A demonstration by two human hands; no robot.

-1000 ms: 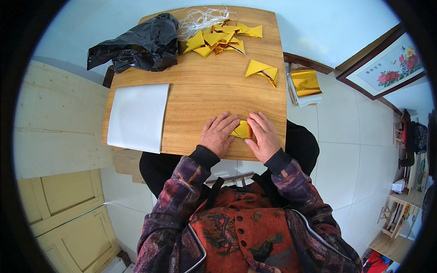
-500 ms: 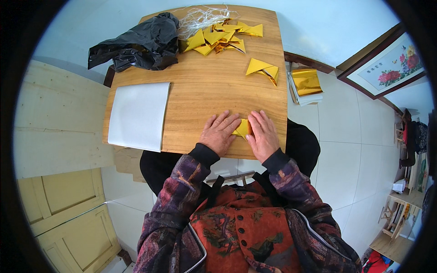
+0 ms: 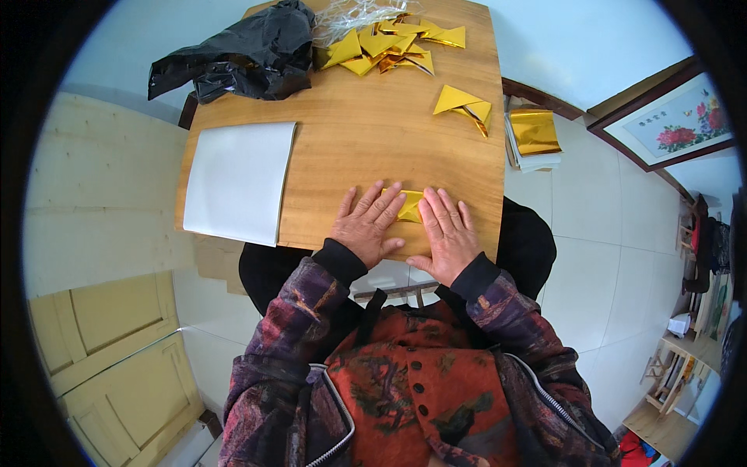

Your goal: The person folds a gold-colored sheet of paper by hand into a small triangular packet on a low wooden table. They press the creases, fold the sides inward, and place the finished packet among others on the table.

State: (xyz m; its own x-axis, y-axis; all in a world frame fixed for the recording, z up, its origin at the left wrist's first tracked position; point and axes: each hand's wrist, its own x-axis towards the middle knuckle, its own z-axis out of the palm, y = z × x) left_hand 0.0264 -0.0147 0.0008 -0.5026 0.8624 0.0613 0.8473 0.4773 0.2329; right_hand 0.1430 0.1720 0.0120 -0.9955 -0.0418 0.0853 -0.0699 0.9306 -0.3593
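Observation:
A small piece of folded gold paper (image 3: 410,207) lies flat near the front edge of the wooden table (image 3: 350,156). My left hand (image 3: 369,224) rests over its left end with fingers stretched out and thumb apart. Over the right end lies my right hand (image 3: 449,232), also flat with its fingers extended. Only the middle of the paper shows between them; both ends are hidden under my fingers. Farther right sits a single folded gold piece (image 3: 464,107) with pointed corners. Several similar gold pieces (image 3: 381,48) are heaped at the far side.
A black plastic bag (image 3: 257,54) and clear crinkled plastic (image 3: 350,17) lie at the back. White sheets (image 3: 241,183) are stacked at the table's left. Beyond the right edge is a lower stack with gold paper (image 3: 534,131) on top. A framed flower picture (image 3: 669,121) leans at the wall.
Both hands have flattened and spread, with thumbs moved off the gold paper toward me. The paper now looks narrower across the front. The whole view has shifted slightly.

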